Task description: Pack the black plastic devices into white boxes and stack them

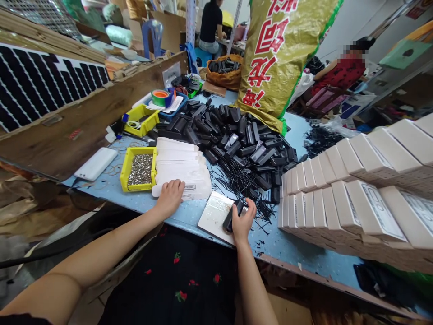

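Observation:
My right hand (pixel 242 219) is closed around a small black plastic case (pixel 233 215), holding it over a pale square plate (pixel 214 215) at the table's front edge. Fingers lying on the nearest carton, my left hand (pixel 171 198) rests at the front of a row of flat white cartons (pixel 179 162). A printed label shows beside its fingertips. Just left of the cartons stands a yellow bin (pixel 124 174) full of small metal pieces (pixel 140 169). Thin black strips (pixel 237 176) lie loose beyond the plate.
A large heap of black cases (pixel 223 131) covers the table's middle. Stacked white boxes (pixel 338 198) stand at the right, and a tall gold sack (pixel 270 58) rises behind. A white flat device (pixel 96 163) lies left. Two people (pixel 210 25) sit farther back.

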`<state>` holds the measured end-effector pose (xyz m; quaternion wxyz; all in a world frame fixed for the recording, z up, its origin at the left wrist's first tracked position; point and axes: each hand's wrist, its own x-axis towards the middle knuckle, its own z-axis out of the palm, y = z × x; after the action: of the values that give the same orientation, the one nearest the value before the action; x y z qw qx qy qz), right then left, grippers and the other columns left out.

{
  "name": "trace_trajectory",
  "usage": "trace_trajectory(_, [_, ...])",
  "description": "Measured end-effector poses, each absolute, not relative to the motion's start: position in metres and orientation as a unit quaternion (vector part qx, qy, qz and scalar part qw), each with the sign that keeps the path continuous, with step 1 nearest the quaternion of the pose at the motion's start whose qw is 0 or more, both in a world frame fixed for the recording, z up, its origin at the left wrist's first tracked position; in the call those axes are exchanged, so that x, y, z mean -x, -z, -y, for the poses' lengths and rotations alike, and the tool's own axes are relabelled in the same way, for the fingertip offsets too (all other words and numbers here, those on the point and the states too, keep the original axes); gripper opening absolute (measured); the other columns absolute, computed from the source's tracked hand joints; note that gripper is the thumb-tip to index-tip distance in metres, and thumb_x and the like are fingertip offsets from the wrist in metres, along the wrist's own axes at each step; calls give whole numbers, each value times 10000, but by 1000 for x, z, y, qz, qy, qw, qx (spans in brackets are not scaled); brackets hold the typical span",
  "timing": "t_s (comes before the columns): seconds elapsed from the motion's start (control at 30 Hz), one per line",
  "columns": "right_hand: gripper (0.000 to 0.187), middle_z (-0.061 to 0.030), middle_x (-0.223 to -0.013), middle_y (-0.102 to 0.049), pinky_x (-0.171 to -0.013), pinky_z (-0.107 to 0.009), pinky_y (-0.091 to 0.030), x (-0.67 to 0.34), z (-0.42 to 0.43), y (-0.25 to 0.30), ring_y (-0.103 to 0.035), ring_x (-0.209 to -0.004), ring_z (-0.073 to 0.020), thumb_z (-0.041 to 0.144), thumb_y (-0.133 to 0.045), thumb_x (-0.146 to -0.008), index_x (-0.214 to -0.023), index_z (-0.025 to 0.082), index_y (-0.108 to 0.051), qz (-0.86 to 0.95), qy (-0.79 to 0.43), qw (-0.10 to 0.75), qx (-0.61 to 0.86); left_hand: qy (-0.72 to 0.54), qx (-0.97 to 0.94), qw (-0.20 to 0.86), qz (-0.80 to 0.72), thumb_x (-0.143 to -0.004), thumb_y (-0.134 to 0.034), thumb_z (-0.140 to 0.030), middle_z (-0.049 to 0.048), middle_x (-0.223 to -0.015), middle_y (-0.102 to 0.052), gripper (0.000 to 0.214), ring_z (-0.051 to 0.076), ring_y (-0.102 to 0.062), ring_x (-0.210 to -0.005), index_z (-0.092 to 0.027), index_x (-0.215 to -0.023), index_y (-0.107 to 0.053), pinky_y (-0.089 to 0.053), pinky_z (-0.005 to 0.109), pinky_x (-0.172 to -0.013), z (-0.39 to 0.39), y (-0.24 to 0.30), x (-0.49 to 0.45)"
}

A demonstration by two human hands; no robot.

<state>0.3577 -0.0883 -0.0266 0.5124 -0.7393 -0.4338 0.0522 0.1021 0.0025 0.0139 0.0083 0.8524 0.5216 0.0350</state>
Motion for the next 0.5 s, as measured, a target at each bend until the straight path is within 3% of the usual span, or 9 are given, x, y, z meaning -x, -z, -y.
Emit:
trace_trajectory(0.23, [245, -133, -1110, -527, -979, -439, -394, -364, 90, 33, -505, -1087, -234, 322, -550, -835, -1020, 163, -523, 463, -11, 520, 718, -56, -839, 50, -539, -746, -618, -97, 207, -1180, -529, 449, 343, -474, -1113, -116, -1180, -503, -353, 459, -916, 0, -24, -97])
trace_trajectory(0.33, [239, -124, -1082, -533, -951, -441, -406, -363, 93, 24, -508, -1068, -236, 312, -571, -837, -1014, 162, -518, 435, 26, 553, 710, -43, -817, 171, -548, -788, -540, -116, 213, -1097, -592, 364, 355, -531, -1066, -102, -1151, -528, -385, 489, -898, -2, -40, -92])
trace_trajectory(0.4, [196, -94, -1009, -547, -904, -417, -434, -352, 96, 7, -532, -1000, -219, 288, -557, -859, -1015, 173, -525, 449, 42, 571, 685, -37, -817, 266, -511, -830, -505, -179, 167, -1065, -635, 310, 316, -585, -1015, -130, -1132, -556, -435, 440, -872, 1, -54, -89])
trace_trajectory(0.5, [260, -97, -1061, -560, -896, -407, -449, -321, 98, -33, -541, -1017, -221, 280, -529, -890, -1137, 198, -539, 608, -13, 511, 607, -70, -796, 478, -365, -891, -451, -330, 94, -1119, -647, 316, 251, -597, -1045, -183, -1140, -579, -465, 355, -883, 15, -68, -93])
